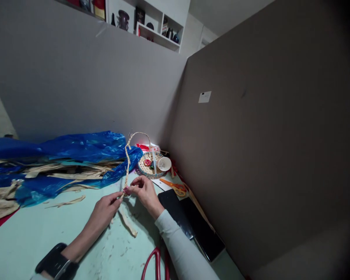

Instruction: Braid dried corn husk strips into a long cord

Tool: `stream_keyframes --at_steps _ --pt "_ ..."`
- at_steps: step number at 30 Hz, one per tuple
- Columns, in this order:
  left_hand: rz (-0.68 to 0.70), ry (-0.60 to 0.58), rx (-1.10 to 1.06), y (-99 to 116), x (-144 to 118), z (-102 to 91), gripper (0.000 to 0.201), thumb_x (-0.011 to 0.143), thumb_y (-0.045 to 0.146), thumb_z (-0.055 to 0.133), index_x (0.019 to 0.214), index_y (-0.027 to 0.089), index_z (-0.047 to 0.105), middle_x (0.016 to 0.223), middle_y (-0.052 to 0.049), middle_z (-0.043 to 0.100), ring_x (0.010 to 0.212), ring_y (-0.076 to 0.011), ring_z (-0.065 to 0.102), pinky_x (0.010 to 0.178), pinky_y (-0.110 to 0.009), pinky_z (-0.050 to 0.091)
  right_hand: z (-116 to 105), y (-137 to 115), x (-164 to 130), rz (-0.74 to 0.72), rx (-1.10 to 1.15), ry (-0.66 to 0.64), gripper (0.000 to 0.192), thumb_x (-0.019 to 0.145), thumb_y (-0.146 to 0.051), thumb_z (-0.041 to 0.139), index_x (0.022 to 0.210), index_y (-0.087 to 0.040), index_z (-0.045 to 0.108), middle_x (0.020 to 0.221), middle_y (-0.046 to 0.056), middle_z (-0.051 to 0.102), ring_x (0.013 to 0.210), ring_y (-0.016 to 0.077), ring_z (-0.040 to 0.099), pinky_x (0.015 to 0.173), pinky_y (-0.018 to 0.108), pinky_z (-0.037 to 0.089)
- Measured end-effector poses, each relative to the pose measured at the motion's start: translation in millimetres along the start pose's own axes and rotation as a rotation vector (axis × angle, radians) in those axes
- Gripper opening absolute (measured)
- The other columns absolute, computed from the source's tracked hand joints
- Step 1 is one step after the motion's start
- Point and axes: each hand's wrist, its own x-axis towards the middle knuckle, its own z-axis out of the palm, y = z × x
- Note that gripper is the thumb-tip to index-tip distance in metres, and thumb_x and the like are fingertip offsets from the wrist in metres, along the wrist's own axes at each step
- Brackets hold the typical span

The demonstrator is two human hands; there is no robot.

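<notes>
A pale twisted strip of dried husk or leaf (pixel 128 157) rises from between my hands and arches over toward the round basket. My left hand (pixel 106 206), with a black watch on its wrist, pinches the strip's lower part. Close beside it, my right hand (pixel 144 193) pinches the same strip slightly higher; a small reddish bit shows at its fingertips, too small to name. Below the hands a loose end of husk (pixel 127 223) hangs or lies over the pale green table (pixel 61 229); I cannot tell whether it joins the held strip.
A blue plastic bag (pixel 76 146) holding dried strips (pixel 76 171) lies at left. Behind my hands stands a round woven basket (pixel 142 171) with a white cup (pixel 164 164). Orange scissors (pixel 177 190), two dark flat devices (pixel 202 229) and red scissor handles (pixel 156 260) lie near my right arm. Grey partitions (pixel 105 85) enclose the table.
</notes>
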Motion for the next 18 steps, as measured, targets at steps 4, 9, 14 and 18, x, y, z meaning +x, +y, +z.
stream_keyframes --at_steps 4,9,14,18 --pt "-0.047 -0.034 -0.012 0 -4 5.0 0.032 0.061 0.05 0.061 0.062 0.02 0.071 0.043 0.003 0.051 0.05 -0.0178 0.047 0.05 -0.027 0.032 1 0 -4 -0.044 -0.11 -0.001 0.017 0.072 -0.024 0.069 0.084 -0.018 0.059 0.069 0.001 0.069 0.07 0.02 0.068 0.067 0.028 0.048" --pt "-0.15 -0.053 -0.055 4 -8 9.2 0.034 0.056 0.049 0.057 0.061 0.017 0.068 0.042 0.004 0.049 0.042 -0.0135 0.042 0.045 -0.025 0.027 2 -1 -6 -0.095 -0.297 -0.023 0.009 0.08 -0.018 0.063 0.072 -0.018 0.067 0.066 0.001 0.067 0.068 0.0167 0.06 0.07 0.027 0.04" --pt "-0.241 -0.098 -0.116 11 -12 9.1 0.038 0.052 0.05 0.056 0.063 0.016 0.066 0.042 0.007 0.046 0.033 -0.0061 0.026 0.039 -0.023 0.013 4 0 -7 -0.103 -0.391 -0.076 0.018 0.083 -0.015 0.06 0.069 -0.019 0.07 0.064 0.0 0.065 0.064 0.0154 0.056 0.068 0.026 0.038" --pt "-0.247 -0.098 -0.128 10 -14 9.9 0.038 0.051 0.051 0.057 0.061 0.015 0.065 0.041 0.007 0.046 0.031 -0.0049 0.025 0.04 -0.023 0.011 6 4 -5 -0.078 -0.387 -0.065 0.011 0.081 -0.013 0.063 0.077 -0.018 0.073 0.064 0.0 0.067 0.067 0.0171 0.062 0.069 0.025 0.043"
